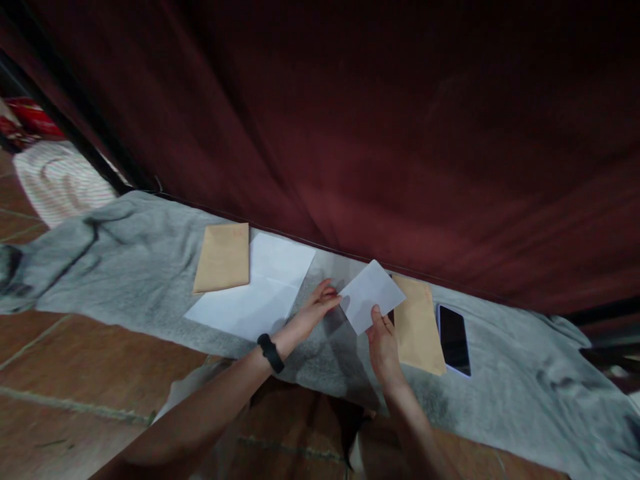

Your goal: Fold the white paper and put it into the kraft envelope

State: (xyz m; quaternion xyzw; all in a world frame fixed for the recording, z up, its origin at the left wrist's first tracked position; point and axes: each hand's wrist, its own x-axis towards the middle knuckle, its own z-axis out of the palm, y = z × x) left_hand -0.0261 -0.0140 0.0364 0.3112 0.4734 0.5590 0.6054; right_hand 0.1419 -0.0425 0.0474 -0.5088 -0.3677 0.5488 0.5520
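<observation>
Folded white paper (373,293) held just above grey cloth (140,267), beside brown envelope (419,323). Pinched at left edge by left hand (320,303), at lower edge by right hand (384,340). Probably light, thin, easily creased; best gripped gently at edges.

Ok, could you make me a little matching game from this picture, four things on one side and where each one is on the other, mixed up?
Things:
1. small white paper
2. phone
3. wristband
4. left envelope

Places:
A. around the left wrist
B. lying on the big white sheet
C. held by the left hand and right hand
D. on the grey cloth, just right of the other envelope

Pairs: 1-C, 2-D, 3-A, 4-B
</observation>
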